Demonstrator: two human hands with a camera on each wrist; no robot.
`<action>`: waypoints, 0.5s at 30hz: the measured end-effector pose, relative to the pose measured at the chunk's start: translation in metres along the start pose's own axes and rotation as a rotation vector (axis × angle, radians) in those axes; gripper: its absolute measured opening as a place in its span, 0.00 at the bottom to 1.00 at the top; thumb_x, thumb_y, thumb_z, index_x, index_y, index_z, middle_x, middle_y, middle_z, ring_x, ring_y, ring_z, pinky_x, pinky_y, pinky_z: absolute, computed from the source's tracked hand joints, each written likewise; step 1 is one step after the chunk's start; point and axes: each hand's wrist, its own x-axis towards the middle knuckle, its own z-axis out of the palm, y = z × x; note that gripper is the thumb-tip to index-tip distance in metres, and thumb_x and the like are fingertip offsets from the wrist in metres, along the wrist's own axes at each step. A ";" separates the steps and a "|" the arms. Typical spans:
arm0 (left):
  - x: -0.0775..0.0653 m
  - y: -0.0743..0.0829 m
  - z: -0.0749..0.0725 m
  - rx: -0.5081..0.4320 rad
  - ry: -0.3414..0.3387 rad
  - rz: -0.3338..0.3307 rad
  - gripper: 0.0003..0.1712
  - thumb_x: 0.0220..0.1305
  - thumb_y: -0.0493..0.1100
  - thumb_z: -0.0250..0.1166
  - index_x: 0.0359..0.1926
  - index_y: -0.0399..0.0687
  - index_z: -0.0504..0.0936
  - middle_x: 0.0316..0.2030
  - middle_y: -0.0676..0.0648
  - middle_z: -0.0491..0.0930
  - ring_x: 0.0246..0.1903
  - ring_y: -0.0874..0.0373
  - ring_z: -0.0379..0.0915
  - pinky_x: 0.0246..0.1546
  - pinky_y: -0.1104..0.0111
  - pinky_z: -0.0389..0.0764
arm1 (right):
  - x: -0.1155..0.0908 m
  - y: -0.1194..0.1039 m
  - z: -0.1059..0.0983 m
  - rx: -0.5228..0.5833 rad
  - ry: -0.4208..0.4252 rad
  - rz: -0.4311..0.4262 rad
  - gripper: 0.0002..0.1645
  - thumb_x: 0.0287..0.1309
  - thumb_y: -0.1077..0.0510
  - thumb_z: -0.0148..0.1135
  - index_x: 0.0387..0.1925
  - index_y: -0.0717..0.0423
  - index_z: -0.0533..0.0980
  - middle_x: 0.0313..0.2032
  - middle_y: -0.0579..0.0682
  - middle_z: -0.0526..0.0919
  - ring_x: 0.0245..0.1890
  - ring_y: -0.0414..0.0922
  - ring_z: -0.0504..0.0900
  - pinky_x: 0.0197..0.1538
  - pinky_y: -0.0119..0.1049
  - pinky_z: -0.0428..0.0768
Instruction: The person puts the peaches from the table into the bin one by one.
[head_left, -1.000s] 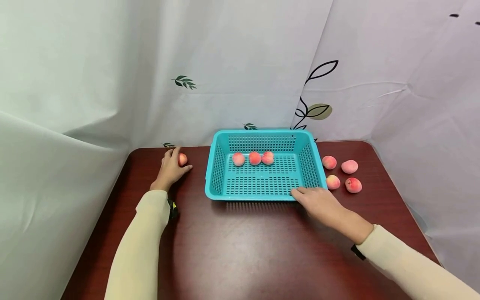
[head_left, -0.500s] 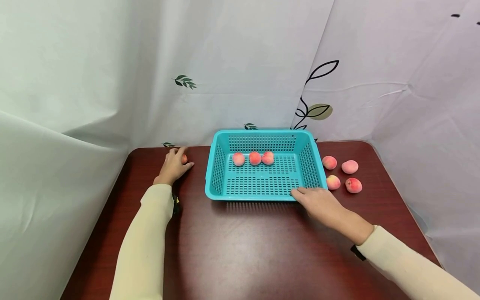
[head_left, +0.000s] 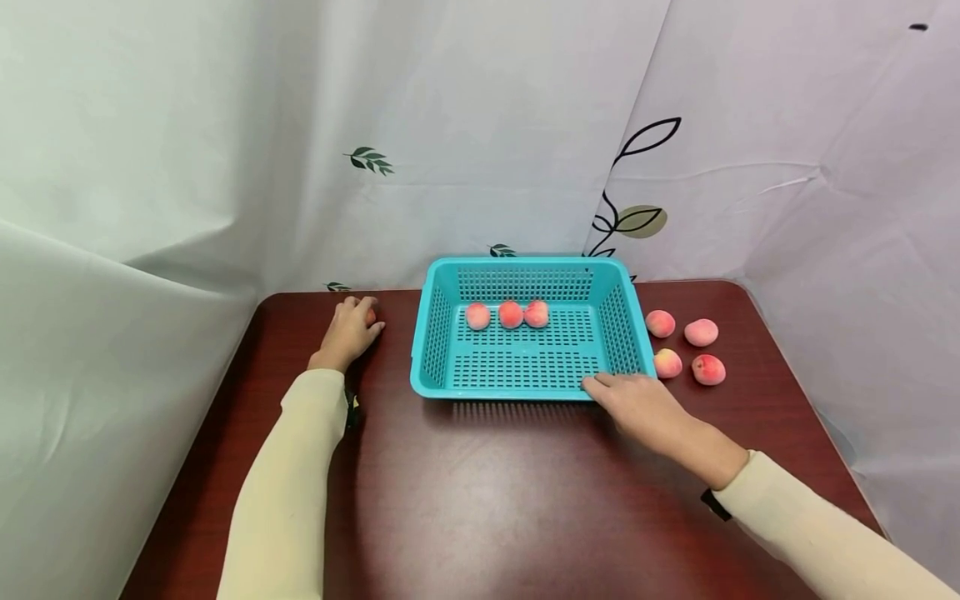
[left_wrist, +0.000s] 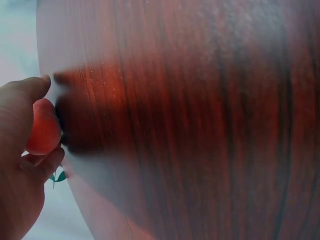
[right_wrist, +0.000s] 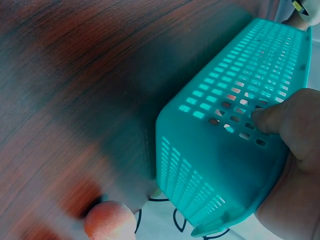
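Observation:
At the back left of the table, my left hand [head_left: 348, 330] holds a peach [left_wrist: 44, 129], thumb on one side and fingers on the other. In the head view the hand covers most of that peach. My right hand [head_left: 637, 405] grips the front right corner of a turquoise plastic basket [head_left: 517, 393]. The right wrist view has the thumb [right_wrist: 270, 119] pressed on the basket's perforated outer wall; the fingers go over the rim and are partly hidden. Inside the basket lie three peaches, a left one [head_left: 477, 316], a middle one [head_left: 511, 314] and a right one [head_left: 536, 314].
Several loose peaches, one of them a red peach [head_left: 708, 369], lie on the dark wooden table [head_left: 480, 492] right of the basket. A white curtain [head_left: 480, 133] with leaf prints hangs along the table's back edge and both sides.
My left hand has shifted slightly right and closed further over the peach, so less of the fruit shows. The right hand and the basket stay in place.

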 end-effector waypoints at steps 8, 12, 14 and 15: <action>-0.003 0.002 -0.003 0.024 -0.003 0.034 0.23 0.75 0.40 0.59 0.66 0.38 0.71 0.64 0.27 0.66 0.65 0.30 0.62 0.60 0.40 0.72 | 0.000 -0.001 -0.003 0.009 -0.003 0.006 0.19 0.52 0.74 0.67 0.34 0.53 0.69 0.25 0.44 0.72 0.22 0.41 0.74 0.27 0.32 0.68; -0.004 0.003 -0.006 0.028 0.010 0.049 0.22 0.75 0.40 0.59 0.65 0.38 0.72 0.63 0.27 0.67 0.63 0.30 0.64 0.59 0.41 0.73 | 0.000 -0.001 -0.004 0.010 0.011 -0.001 0.19 0.50 0.75 0.67 0.34 0.53 0.69 0.24 0.44 0.72 0.22 0.41 0.74 0.27 0.32 0.68; -0.005 0.004 -0.010 0.025 0.021 0.059 0.22 0.75 0.40 0.60 0.65 0.37 0.72 0.62 0.26 0.68 0.62 0.29 0.65 0.58 0.41 0.73 | 0.001 -0.001 -0.004 0.012 0.013 -0.001 0.20 0.49 0.75 0.67 0.34 0.52 0.68 0.24 0.43 0.71 0.21 0.41 0.74 0.27 0.33 0.68; -0.005 0.005 -0.012 0.022 0.025 0.064 0.22 0.75 0.40 0.60 0.65 0.37 0.72 0.62 0.27 0.68 0.62 0.29 0.65 0.58 0.41 0.73 | 0.001 -0.001 -0.004 0.012 0.016 -0.003 0.20 0.49 0.74 0.67 0.34 0.52 0.69 0.24 0.43 0.71 0.21 0.41 0.74 0.27 0.33 0.68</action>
